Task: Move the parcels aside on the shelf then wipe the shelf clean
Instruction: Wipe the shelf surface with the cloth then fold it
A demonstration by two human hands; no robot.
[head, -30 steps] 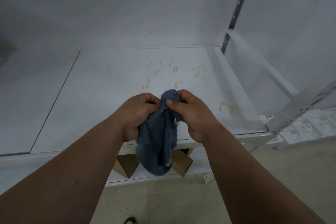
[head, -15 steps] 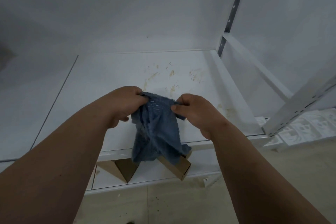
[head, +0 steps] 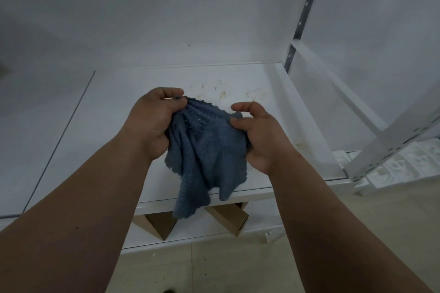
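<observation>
Two tiers of a white shelf [head: 119, 131] are filling our view, and we are standing at its front edge, looking down. Its upper board is running from a seam near the left edge to the right rear corner, where a perforated metal upright [head: 307, 0] is rising. A slanted white brace [head: 390, 140] is crossing the right front corner.

We are holding both forearms out over the front edge. Between them a blue cloth [head: 204, 150] is hanging, bunched at the top, its loose scalloped corners drooping past the front edge toward the lower tier. Our left hand [head: 152, 121] is gripping the gathered top of the cloth, fingers curled tight around it. Our right hand [head: 257, 135] is pinching the cloth's right side with thumb and lower fingers, the forefinger lifting clear above it.

Below, on the lower tier, brown cardboard parcels [head: 228, 219] are lying near its front edge, partly hidden by the cloth.

Yellowish smears [head: 223, 94] are showing on the upper board toward the rear edge, just beyond our hands; another faint one is sitting near the right edge.
</observation>
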